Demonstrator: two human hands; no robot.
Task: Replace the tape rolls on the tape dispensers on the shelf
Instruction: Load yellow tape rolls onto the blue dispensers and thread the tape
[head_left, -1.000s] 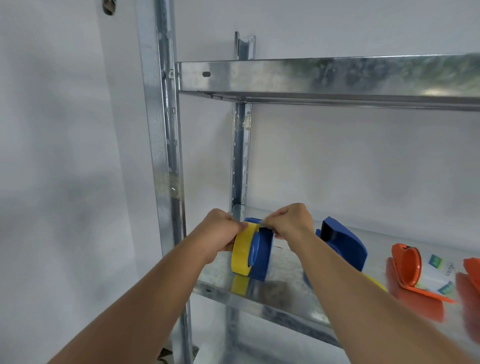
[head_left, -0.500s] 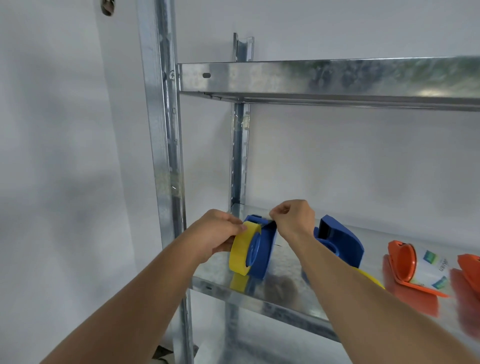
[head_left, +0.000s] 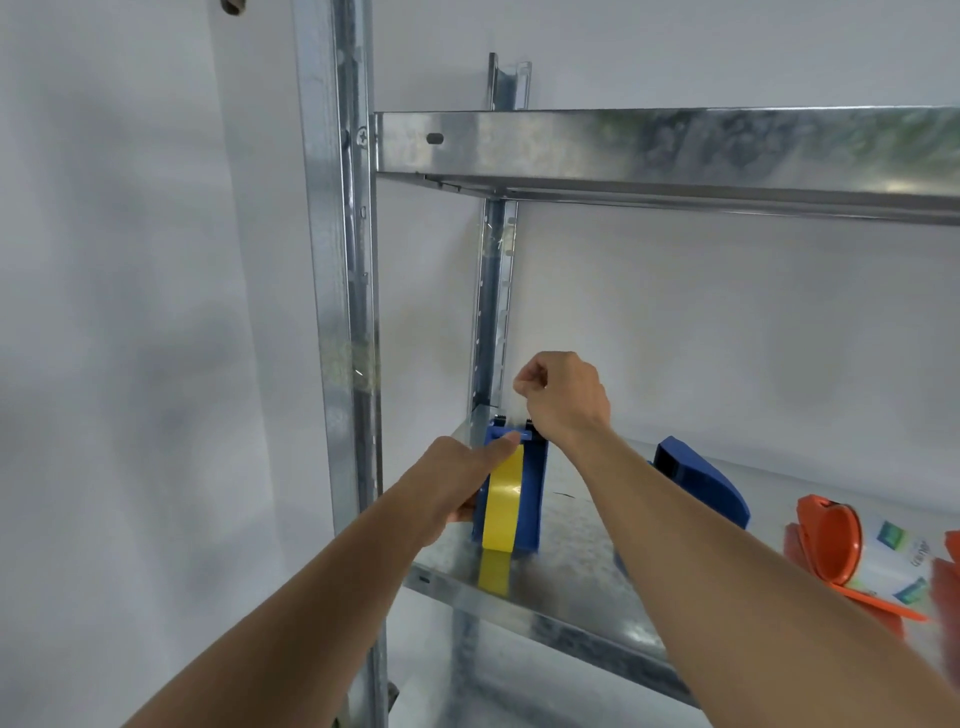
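Overhead, bare galvanized shelf (head_left: 675, 140), white wall (head_left: 727, 322).

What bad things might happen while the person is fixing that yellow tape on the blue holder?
1. The blue dispenser stands close to the shelf front edge, steadied only by the left hand; a hard pull might tip it off.
2. The right hand is pinched just above the toothed cutter, so it might get scratched.
3. The yellow tape may tear or stick crookedly.

The galvanised shelf (head_left: 582, 587) carries a blue dispenser (head_left: 530, 499) with a yellow roll (head_left: 503, 506); toward three o'clock, another blue dispenser (head_left: 698, 480), then an orange one (head_left: 826, 540).
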